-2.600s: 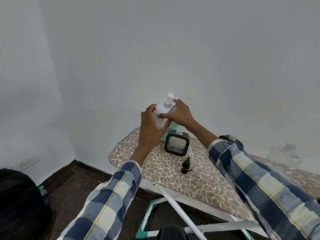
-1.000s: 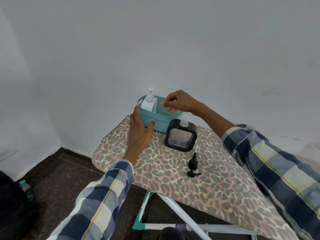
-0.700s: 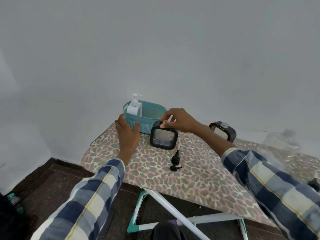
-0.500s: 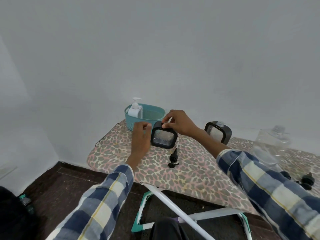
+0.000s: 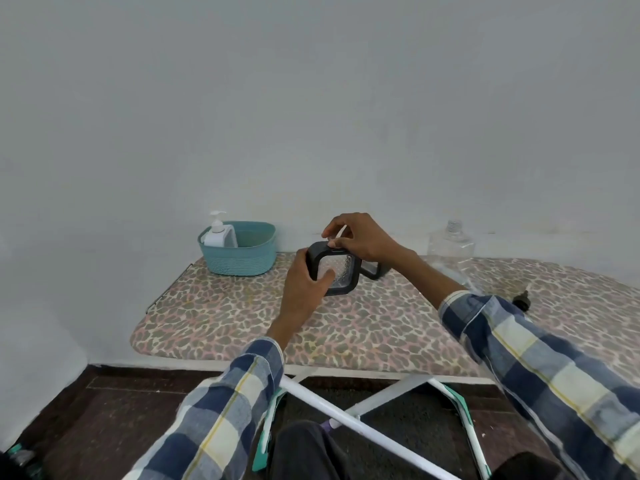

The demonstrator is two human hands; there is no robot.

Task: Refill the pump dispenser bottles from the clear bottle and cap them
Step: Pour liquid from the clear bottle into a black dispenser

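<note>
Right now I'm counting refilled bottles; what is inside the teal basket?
Inside the teal basket, at its left end, a white pump bottle stands upright, pump head above the rim. The basket's wall hides the bottle's base and the floor, so anything lying low there cannot be seen.

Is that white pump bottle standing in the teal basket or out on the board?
In. The white pump bottle stands upright inside the teal woven basket, at its left end, pump on.

Black square-framed dispenser bottle [image 5: 337,271] with clear panel, held upright on the leopard-print board; a second black one [image 5: 373,270] partly hidden behind; white pump bottle [image 5: 217,233] stood in the teal basket; clear bottle [image 5: 450,249] uncapped, at right.
</note>
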